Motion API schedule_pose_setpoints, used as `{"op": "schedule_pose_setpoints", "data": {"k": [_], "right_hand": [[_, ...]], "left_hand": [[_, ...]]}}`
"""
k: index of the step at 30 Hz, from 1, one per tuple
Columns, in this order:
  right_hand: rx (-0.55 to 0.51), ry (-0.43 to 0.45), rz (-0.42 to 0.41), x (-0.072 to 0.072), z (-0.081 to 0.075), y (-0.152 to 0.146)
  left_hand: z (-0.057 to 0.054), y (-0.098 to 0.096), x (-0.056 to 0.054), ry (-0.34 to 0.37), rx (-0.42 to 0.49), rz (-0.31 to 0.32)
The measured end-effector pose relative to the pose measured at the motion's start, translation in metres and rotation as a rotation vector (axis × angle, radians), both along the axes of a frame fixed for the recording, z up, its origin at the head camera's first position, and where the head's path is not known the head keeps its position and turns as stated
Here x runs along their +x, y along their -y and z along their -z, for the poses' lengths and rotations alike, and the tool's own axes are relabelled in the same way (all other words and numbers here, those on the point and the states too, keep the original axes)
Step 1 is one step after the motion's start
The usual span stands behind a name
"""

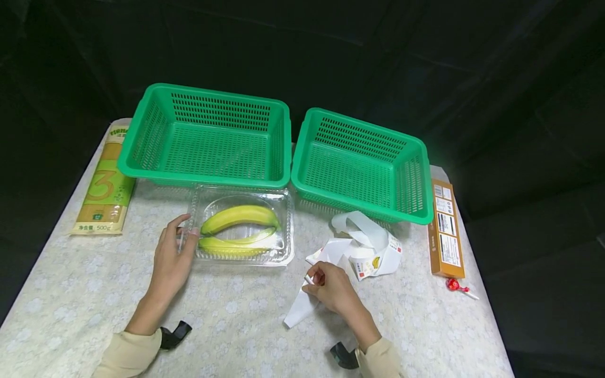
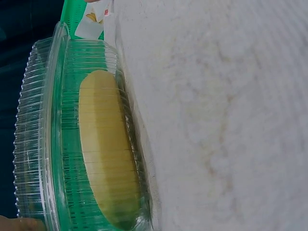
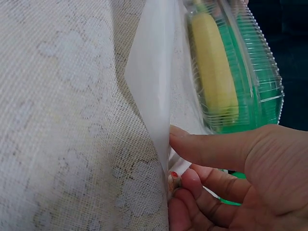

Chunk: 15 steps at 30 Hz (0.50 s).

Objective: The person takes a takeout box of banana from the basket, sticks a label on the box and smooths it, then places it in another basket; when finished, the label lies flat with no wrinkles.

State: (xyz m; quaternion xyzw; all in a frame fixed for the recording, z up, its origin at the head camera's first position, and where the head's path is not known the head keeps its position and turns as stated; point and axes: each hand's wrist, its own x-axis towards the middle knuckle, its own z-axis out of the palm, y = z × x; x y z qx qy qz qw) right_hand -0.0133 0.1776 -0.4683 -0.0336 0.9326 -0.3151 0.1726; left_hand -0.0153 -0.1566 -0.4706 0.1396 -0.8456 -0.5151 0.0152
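Observation:
A clear plastic clamshell box (image 1: 289, 247) with bananas (image 1: 243, 216) inside lies in front of the baskets. My left hand (image 1: 172, 257) holds the box's left edge, thumb and fingers at the rim; the left wrist view catches only a bit of a finger. To the right, a long white strip of label paper (image 1: 300, 310) lies loosely curled, with banana pictures printed on parts of it. My right hand (image 1: 333, 287) pinches this strip between thumb and fingers. A small crumpled bit with a red mark (image 3: 173, 180) shows at the fingertips in the right wrist view.
Two green baskets (image 1: 217, 152) (image 1: 350, 170) stand side by side at the back. At the left lies a green and tan 500 g packet (image 1: 106, 184). An orange-brown box (image 1: 446, 231) lies at the right edge, with a red lollipop (image 1: 454, 284) in front of it.

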Motion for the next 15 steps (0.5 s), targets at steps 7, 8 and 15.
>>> {"op": "schedule_pose_setpoints", "data": {"k": [7, 8, 15], "right_hand": [[0.015, 0.0, -0.017, -0.0003, -0.0025, -0.0011], [0.013, 0.0, -0.019, -0.0005, -0.0029, -0.0015], [-0.034, 0.028, -0.014, -0.0013, -0.0048, -0.0064]], "left_hand": [[0.0002, 0.0, -0.0006, 0.001, 0.003, 0.002], [0.0003, 0.0, -0.0007, 0.0, 0.005, -0.001], [0.001, -0.0009, -0.0009, -0.009, 0.011, -0.003]]}}
